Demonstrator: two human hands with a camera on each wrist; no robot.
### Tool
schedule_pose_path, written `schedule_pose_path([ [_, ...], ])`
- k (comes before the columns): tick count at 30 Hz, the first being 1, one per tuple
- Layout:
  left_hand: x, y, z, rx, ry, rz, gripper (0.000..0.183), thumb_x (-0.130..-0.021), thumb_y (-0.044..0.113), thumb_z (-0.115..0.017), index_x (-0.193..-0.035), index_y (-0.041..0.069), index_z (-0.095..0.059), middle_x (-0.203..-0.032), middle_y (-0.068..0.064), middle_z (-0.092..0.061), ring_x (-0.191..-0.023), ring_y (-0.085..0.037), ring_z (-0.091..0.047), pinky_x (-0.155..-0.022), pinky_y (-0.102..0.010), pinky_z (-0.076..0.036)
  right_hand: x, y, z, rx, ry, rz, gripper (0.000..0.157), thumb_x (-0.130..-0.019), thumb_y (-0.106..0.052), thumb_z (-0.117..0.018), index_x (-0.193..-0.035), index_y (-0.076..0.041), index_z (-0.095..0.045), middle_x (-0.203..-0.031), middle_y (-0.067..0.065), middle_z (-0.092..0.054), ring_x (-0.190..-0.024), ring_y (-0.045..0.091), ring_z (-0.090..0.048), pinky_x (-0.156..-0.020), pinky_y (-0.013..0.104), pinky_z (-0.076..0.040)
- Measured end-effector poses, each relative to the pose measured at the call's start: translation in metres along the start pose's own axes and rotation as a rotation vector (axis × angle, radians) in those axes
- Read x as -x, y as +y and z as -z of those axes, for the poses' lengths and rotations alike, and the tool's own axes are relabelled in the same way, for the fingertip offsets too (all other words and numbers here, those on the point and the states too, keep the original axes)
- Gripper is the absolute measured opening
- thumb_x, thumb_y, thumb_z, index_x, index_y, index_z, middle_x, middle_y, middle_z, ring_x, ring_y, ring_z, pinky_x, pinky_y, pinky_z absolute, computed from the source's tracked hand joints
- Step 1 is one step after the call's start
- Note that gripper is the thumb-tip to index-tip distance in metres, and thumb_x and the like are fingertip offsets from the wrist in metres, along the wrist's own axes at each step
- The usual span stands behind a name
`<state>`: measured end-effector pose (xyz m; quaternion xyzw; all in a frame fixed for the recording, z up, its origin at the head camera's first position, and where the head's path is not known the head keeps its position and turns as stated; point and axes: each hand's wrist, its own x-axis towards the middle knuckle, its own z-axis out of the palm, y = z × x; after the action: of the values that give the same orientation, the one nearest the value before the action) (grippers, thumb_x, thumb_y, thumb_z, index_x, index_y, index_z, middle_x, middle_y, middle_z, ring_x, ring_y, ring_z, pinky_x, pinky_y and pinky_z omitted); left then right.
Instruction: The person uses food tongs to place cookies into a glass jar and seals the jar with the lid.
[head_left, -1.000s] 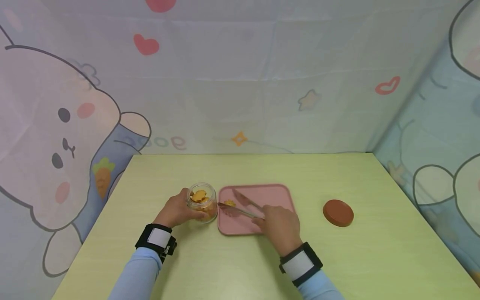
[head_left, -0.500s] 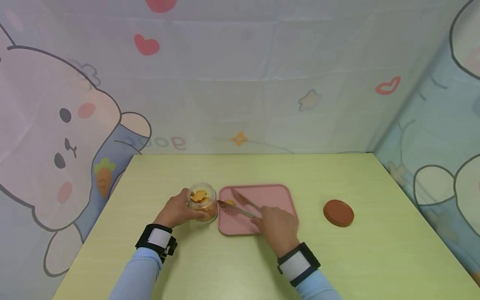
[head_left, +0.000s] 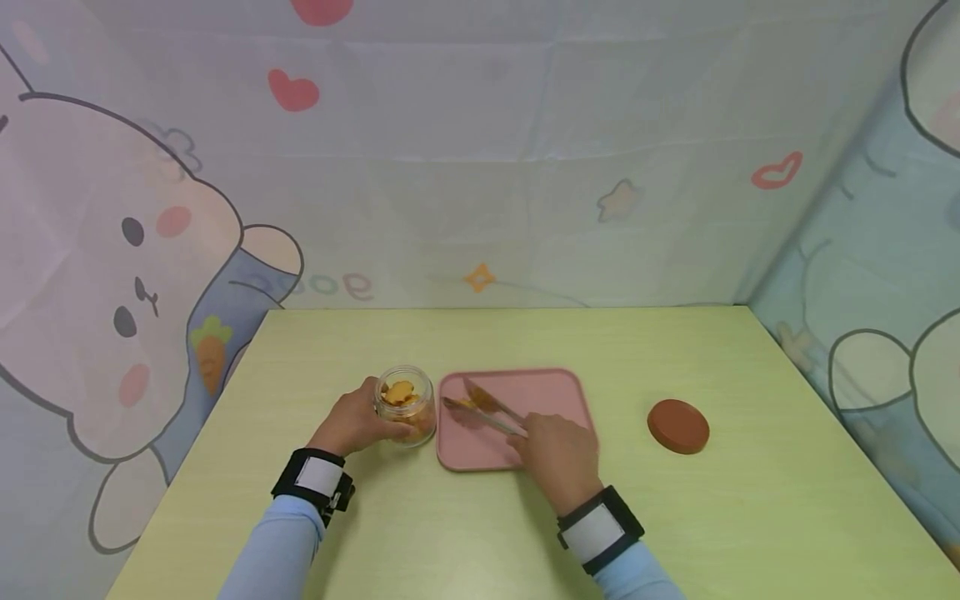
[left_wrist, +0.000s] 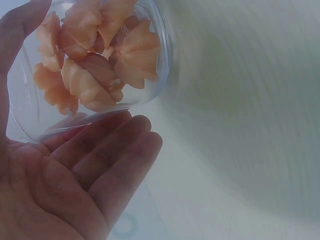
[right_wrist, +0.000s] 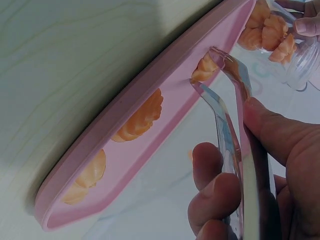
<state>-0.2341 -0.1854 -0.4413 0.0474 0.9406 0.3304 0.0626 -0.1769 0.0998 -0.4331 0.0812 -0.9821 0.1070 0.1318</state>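
Observation:
A clear glass jar (head_left: 428, 423) stands left of the pink tray (head_left: 480, 454), with ridged, flower-shaped cookies (left_wrist: 135, 55) inside. My left hand (head_left: 362, 422) holds it, thumb on one side and fingers on the other. In my right hand (head_left: 558, 457) I grip metal tongs (head_left: 489, 420), reaching over the tray from the right. Their tips are on either side of a small yellow-orange cookie (right_wrist: 204, 68) at the tray's left part. Two more cookies (right_wrist: 142, 120) lie on the tray in the right wrist view; my right hand hides them in the head view.
A round brown lid (head_left: 678, 426) lies on the light yellow-green table (head_left: 450, 533), right of the tray. Behind the table hangs a cartoon-printed cloth (head_left: 465, 150), and another printed cloth covers the right side.
The tong arms have drawn closer together around the cookie, the lower tip shifting slightly right. My left hand and the jar have stayed in place.

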Motion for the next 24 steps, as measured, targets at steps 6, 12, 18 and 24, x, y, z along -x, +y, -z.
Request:
schedule_pose_path([
  [6,0.000,0.000,0.000,0.004,-0.002,-0.002,0.088,-0.059,0.047,-0.086,-0.123,0.000,-0.047,-0.112,-0.017,-0.064,-0.099,-0.028,-0.057,-0.084,-0.047,-0.049,0.003,0.003,0.004,0.010,-0.002,0.023,0.034,-0.076,-0.040,-0.076,-0.067,-0.010,-0.062,-0.047,0.000,-0.050,-0.039,0.015,-0.043,-0.033,0.030,-0.034],
  [12,0.000,0.001,0.000,0.006,-0.002,-0.005,0.089,-0.059,0.048,-0.086,-0.123,-0.001,-0.047,-0.113,-0.018,-0.064,-0.100,-0.029,-0.057,-0.084,-0.047,-0.049,0.005,0.004,0.009,0.005,-0.044,0.012,0.032,-0.077,-0.038,-0.075,-0.068,-0.009,-0.062,-0.048,0.002,-0.051,-0.040,0.015,-0.045,-0.033,0.031,-0.036],
  [18,0.001,0.001,0.000,0.005,-0.002,-0.007,0.091,-0.059,0.048,-0.085,-0.124,-0.001,-0.046,-0.113,-0.019,-0.063,-0.100,-0.029,-0.057,-0.084,-0.048,-0.049,0.006,0.004,0.010,0.005,-0.051,0.012,0.032,-0.077,-0.037,-0.075,-0.068,-0.009,-0.064,-0.048,0.001,-0.051,-0.040,0.015,-0.044,-0.033,0.031,-0.035],
  [24,0.001,0.001,0.000,-0.003,-0.001,-0.002,0.087,-0.060,0.046,-0.085,-0.122,-0.001,-0.047,-0.112,-0.018,-0.063,-0.098,-0.028,-0.057,-0.083,-0.047,-0.049,0.006,0.004,0.009,-0.004,-0.035,0.006,0.029,-0.077,-0.037,-0.075,-0.070,-0.010,-0.066,-0.049,0.001,-0.053,-0.041,0.015,-0.045,-0.033,0.031,-0.036],
])
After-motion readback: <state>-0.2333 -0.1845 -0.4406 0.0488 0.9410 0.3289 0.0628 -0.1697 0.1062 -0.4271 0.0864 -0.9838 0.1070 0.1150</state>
